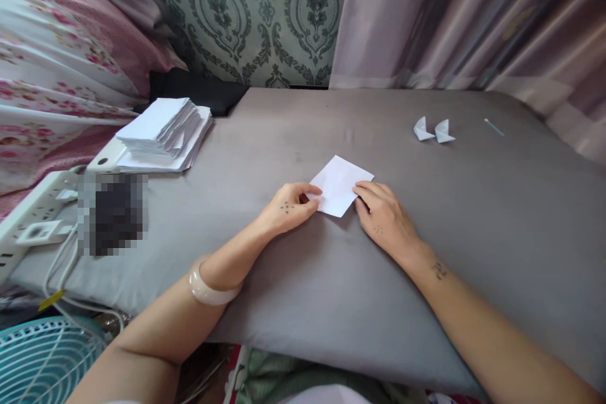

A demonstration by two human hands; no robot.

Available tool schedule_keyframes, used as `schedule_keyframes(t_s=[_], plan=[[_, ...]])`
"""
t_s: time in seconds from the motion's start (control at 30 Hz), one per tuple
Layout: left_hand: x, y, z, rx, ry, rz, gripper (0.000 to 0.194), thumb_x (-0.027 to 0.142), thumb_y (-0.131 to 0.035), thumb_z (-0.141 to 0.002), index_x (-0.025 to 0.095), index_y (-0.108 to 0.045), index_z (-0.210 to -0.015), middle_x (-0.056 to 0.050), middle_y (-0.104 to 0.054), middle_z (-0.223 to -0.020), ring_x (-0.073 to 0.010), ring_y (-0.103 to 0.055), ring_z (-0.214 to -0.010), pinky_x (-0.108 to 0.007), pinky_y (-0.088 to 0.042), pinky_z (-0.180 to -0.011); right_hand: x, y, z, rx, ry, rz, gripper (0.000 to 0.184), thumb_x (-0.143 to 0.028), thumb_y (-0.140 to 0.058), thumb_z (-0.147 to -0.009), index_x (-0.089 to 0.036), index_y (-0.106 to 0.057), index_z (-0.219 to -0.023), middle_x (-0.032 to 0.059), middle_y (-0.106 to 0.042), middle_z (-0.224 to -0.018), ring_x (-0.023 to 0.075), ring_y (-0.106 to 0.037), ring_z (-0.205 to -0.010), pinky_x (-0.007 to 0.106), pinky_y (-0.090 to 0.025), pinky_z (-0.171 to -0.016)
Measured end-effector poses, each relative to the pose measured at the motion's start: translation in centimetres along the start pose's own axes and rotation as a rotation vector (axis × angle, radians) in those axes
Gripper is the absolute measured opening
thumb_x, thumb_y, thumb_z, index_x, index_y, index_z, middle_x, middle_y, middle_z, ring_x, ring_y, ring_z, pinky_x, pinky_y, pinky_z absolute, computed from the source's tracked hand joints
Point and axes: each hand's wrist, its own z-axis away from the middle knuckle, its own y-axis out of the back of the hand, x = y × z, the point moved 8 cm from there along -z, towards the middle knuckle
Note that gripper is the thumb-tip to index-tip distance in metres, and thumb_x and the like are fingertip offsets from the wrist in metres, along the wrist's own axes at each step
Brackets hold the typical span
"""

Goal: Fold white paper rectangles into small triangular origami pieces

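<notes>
Grey-green damask wallpaper (265,12) filled the bkgd, w/ mauve curtains (454,19) on the right & floral fabric (52,63) on the left. Below it spread a grey cloth-covered surface (265,132). White paper (338,184) — 1 squarish pc., turned cornerwise like a diamond — was nr. the middle of that surface, btwn the person's 2 hands. L hand (292,207) pinched its left corner btwn thumb & fingers; R hand (386,211) had fingertips on top of the right edge, thumb tucked at the lower right edge, so that side was pinched too. Whether the pc. lay flat or was raised a bit wasn't clear.

Pale bangle (211,290) circled the L forearm nr. the wrist. Farther off, to the right, 2 small folded white pcs. (444,132) stood side by side, w/ a thin pale stick (495,127) past them. Far left was a paper stack (156,123), its lower sheets jutting beyond the upper ones, w/ a black item (203,91) behind. Nearer, a white power strip (45,205) w/ plugs & cords ran beside a dark thing (116,214) — pixelated, unreadable. Teal fan grille (42,356) showed bottom left.
</notes>
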Motion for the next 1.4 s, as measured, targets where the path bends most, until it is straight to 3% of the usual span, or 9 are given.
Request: schedule_keyframes(t_s=[0.23, 0.37, 0.47, 0.53, 0.63, 0.77, 0.93, 1.13, 1.4], plan=[[0.0, 0.1, 0.1, -0.003, 0.0, 0.023, 0.026, 0.026, -0.06, -0.078, 0.016, -0.076, -0.095, 0.001, -0.058, -0.059, -0.0108, -0.044, -0.052, -0.024, -0.034, -0.055, 0.0, 0.0, 0.1, -0.034, -0.036, -0.005, 0.042, -0.004, -0.044, -0.08, -0.018, -0.069, -0.111, 0.0106, -0.064, -0.124, 0.0267, -0.056, -0.116, 0.043, -0.052, -0.092], [-0.6, 0.2, -0.1, 0.025, 0.03, 0.121, 0.026, 0.022, -0.06, -0.078, 0.018, -0.076, -0.097, -0.001, -0.062, -0.066, -0.012, -0.052, -0.055, -0.025, -0.038, -0.057, 0.8, 1.1, -0.1, 0.125, -0.115, -0.114, 0.039, -0.007, -0.043, -0.082, -0.016, -0.067, -0.112, 0.0145, -0.062, -0.125, 0.0274, -0.056, -0.118, 0.047, -0.051, -0.096], [-0.7, 0.3, -0.4, 0.059, -0.012, 0.206, 0.023, 0.021, -0.061, -0.077, 0.019, -0.077, -0.094, -0.003, -0.067, -0.075, -0.0129, -0.055, -0.061, -0.026, -0.043, -0.064, 2.8, 2.4, 0.1, 0.329, -0.285, -0.286, 0.036, -0.024, -0.049, -0.088, -0.016, -0.059, -0.121, 0.0179, -0.059, -0.126, 0.027, -0.059, -0.113, 0.045, -0.056, -0.087], [-0.6, 0.3, -0.5, 0.066, -0.039, 0.263, 0.022, 0.02, -0.062, -0.076, 0.02, -0.077, -0.092, -0.003, -0.069, -0.08, -0.0131, -0.056, -0.066, -0.027, -0.045, -0.068, 4.5, 2.3, 0.5, 0.388, -0.444, -0.429, 0.042, -0.037, -0.055, -0.087, -0.016, -0.055, -0.123, 0.0195, -0.057, -0.128, 0.0273, -0.061, -0.111, 0.043, -0.057, -0.083], [-0.4, 0.2, -0.5, 0.068, -0.031, 0.381, 0.02, 0.019, -0.064, -0.075, 0.019, -0.077, -0.089, -0.005, -0.071, -0.092, -0.0141, -0.059, -0.075, -0.028, -0.048, -0.072, 6.2, 1.0, 0.9, 0.38, -0.639, -0.762, 0.05, -0.049, -0.061, -0.083, -0.019, -0.051, -0.123, 0.0181, -0.061, -0.125, 0.0265, -0.064, -0.108, 0.045, -0.056, -0.086], [0.0, 0.1, -0.3, 0.064, -0.003, 0.507, 0.017, 0.018, -0.067, -0.071, 0.017, -0.077, -0.085, -0.005, -0.071, -0.091, -0.0145, -0.06, -0.078, -0.028, -0.05, -0.073, 5.6, -0.6, 0.7, 0.281, -0.762, -1.166, 0.049, -0.051, -0.072, -0.075, -0.023, -0.054, -0.111, 0.0085, -0.072, -0.104, 0.0237, -0.069, -0.098, 0.044, -0.057, -0.085], [-0.6, -0.8, -0.5, -0.025, 0.035, 0.641, 0.017, 0.019, -0.072, -0.068, 0.017, -0.077, -0.084, -0.004, -0.071, -0.089, -0.012, -0.06, -0.076, -0.026, -0.052, -0.074, 3.6, -0.6, 0.2, 0.196, -0.731, -1.355, 0.04, -0.041, -0.08, -0.067, -0.021, -0.064, -0.098, 0.0045, -0.075, -0.094, 0.0228, -0.07, -0.091, 0.041, -0.058, -0.082], [-0.8, -1.2, -0.4, -0.081, 0.099, 0.73, 0.016, 0.017, -0.072, -0.067, 0.015, -0.076, -0.083, -0.005, -0.069, -0.089, -0.0101, -0.06, -0.074, -0.024, -0.053, -0.072, 3.5, -0.2, 0.3, 0.203, -0.719, -1.338, 0.035, -0.038, -0.081, -0.067, -0.019, -0.071, -0.094, 0.0038, -0.075, -0.083, 0.0223, -0.07, -0.086, 0.041, -0.058, -0.08], [-0.4, -1.1, -0.5, -0.092, 0.064, 0.772, 0.015, 0.016, -0.072, -0.067, 0.016, -0.068, -0.082, -0.001, -0.063, -0.083, -0.0094, -0.058, -0.073, -0.024, -0.052, -0.068, 2.7, -0.1, 0.1, 0.178, -0.686, -1.374, 0.035, -0.036, -0.083, -0.063, -0.021, -0.072, -0.093, 0.0034, -0.075, -0.092, 0.0216, -0.069, -0.088, 0.041, -0.056, -0.085]])
